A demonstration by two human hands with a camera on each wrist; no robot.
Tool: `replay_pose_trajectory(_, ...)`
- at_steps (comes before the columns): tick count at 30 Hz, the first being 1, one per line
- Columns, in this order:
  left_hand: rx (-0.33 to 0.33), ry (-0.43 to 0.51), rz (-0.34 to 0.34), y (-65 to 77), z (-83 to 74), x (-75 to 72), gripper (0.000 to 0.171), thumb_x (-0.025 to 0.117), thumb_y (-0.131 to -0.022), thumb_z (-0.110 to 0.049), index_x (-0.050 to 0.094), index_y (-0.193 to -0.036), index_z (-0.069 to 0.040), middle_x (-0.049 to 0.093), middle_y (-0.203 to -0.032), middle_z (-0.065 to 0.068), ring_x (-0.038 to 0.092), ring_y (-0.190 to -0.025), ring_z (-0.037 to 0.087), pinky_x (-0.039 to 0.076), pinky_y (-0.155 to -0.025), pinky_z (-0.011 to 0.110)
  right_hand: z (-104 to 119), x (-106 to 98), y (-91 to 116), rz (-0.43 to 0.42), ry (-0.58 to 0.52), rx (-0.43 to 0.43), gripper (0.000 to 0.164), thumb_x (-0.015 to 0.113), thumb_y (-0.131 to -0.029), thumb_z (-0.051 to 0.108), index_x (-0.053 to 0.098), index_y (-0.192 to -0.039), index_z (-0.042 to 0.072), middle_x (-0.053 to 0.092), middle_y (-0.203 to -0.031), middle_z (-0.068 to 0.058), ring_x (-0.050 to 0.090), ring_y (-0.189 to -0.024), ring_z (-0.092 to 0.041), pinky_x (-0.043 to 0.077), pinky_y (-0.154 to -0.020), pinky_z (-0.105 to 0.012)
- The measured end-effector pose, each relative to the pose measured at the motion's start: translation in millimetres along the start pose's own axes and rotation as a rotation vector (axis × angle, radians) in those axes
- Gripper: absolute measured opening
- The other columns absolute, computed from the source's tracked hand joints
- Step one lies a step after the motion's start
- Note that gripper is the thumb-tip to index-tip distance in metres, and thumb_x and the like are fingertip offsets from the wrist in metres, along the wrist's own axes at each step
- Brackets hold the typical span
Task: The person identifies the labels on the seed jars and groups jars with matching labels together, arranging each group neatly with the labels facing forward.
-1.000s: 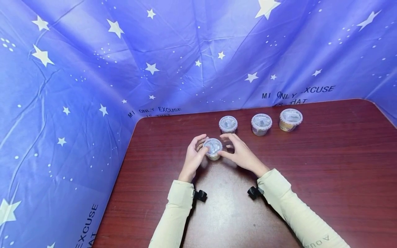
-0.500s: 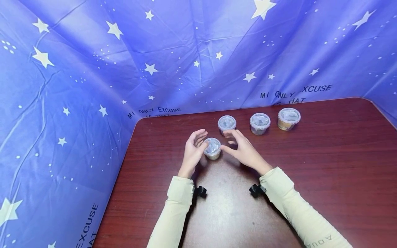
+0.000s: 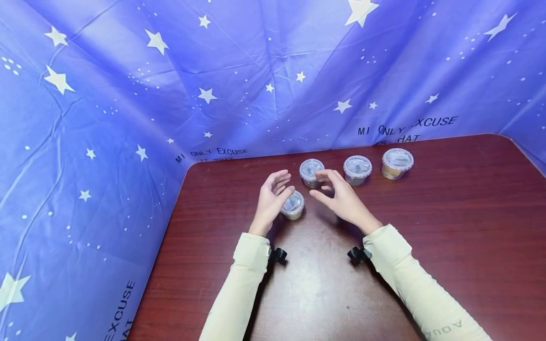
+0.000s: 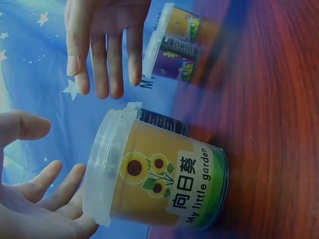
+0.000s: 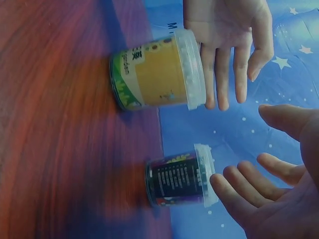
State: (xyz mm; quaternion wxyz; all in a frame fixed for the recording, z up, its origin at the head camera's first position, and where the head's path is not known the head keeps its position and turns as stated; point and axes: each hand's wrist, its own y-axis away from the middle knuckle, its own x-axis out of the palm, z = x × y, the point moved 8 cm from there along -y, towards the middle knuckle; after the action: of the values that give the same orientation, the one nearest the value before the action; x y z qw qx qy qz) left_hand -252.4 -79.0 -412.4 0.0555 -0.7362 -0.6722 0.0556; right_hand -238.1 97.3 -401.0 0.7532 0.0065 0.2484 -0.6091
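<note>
A small plastic tub [image 3: 293, 208] with a translucent lid stands upright on the table between the hands. Its yellow label [image 4: 149, 174] has sunflowers and the words "My little garden". Close on its left, my left hand [image 3: 269, 201] has its fingers loosely extended, its thumb overlapping the lid in the head view. My right hand [image 3: 344, 201] is apart from the tub on the right, fingers relaxed and holding nothing. Behind, a dark-labelled tub [image 3: 310, 176] is partly covered by the right fingertips in the head view; its printed side [image 5: 177, 178] shows in the right wrist view.
Two more lidded tubs, one dark [image 3: 357, 171] and one yellow [image 3: 396, 165], stand farther right toward the back of the red-brown table [image 3: 460, 227]. A blue curtain [image 3: 239, 61] with white stars hangs behind the table and along its left side.
Both hands have come off the sunflower tub, which stays in place. The right hand has moved right and away from it; the left has shifted slightly forward, its fingers opening.
</note>
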Motion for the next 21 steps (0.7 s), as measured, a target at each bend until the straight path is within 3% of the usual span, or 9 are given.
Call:
replay_pose_trajectory(6,-0.01,-0.005,0.003,-9.1,3.9,3.6,0.047,0.067,-0.087,0.003,0.054,-0.132,0.004,0.059,-0.131,0.025,0.049,-0.13,0.046,0.035,-0.113,0.058,-5.1,-6.8,-4.2,-0.022,0.037,0.022,0.053,0.07,-0.092,0.009,0.046,-0.136,-0.008,0.051,-0.13,-0.026,0.053,-0.123,-0.038,0.05,-0.101,-0.048)
replay_pose_trajectory(13,-0.002,-0.067,0.001,-20.8,9.7,5.1,0.049,0.07,-0.086,0.001,0.055,-0.132,0.003,0.059,-0.129,0.025,0.051,-0.127,0.045,0.038,-0.112,0.055,-15.2,-8.2,-8.8,-0.051,0.067,0.034,0.053,0.069,-0.093,0.011,0.046,-0.137,-0.007,0.05,-0.132,-0.025,0.053,-0.124,-0.037,0.05,-0.102,-0.047)
replay_pose_trajectory(21,-0.038,-0.153,0.006,-32.7,18.9,7.1,0.05,0.073,-0.086,-0.003,0.055,-0.133,0.001,0.058,-0.131,0.027,0.054,-0.125,0.043,0.041,-0.11,0.053,-24.1,-8.9,-13.7,-0.084,0.098,0.047,0.055,0.069,-0.093,0.009,0.044,-0.139,-0.008,0.047,-0.132,-0.028,0.052,-0.123,-0.04,0.048,-0.104,-0.049)
